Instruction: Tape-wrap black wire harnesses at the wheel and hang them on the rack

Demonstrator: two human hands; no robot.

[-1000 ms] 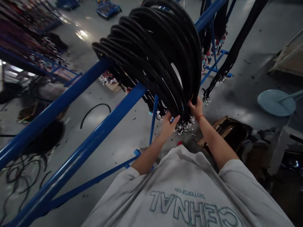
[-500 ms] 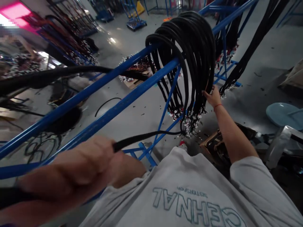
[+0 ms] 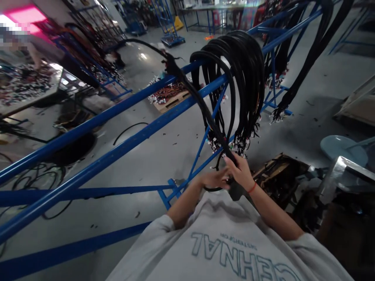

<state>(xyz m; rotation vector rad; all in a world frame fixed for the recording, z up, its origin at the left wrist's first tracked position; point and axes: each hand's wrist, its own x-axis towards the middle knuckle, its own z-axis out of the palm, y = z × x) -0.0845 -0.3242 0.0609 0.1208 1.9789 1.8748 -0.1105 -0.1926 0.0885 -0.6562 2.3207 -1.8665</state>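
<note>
A black sleeved wire harness [image 3: 202,105] slants across the blue rails in front of me. Its far part, with a frayed branching spot, swings out beyond the rails. My right hand [image 3: 240,170], a red band at its wrist, is closed around the harness's near part, close to my shirt. Just left of it is my left hand [image 3: 216,178], slightly blurred, fingers stretched toward the harness; whether they touch it I cannot tell. Beyond both hands, several black harnesses [image 3: 247,70] hang looped over the rails, their ends carrying small white and red connectors.
Blue rack rails [image 3: 123,146] run from lower left to upper right. A box of scraps [image 3: 274,168] and a pale blue stool [image 3: 342,150] stand at right. A pallet with wires [image 3: 172,99] lies beyond the rack. Another person [image 3: 43,48] bends over a table at far left.
My left hand has let go of the harness and come from the left foreground to my middle. My right hand has left the hanging bundle and now grips the harness, which lies across the rails.
</note>
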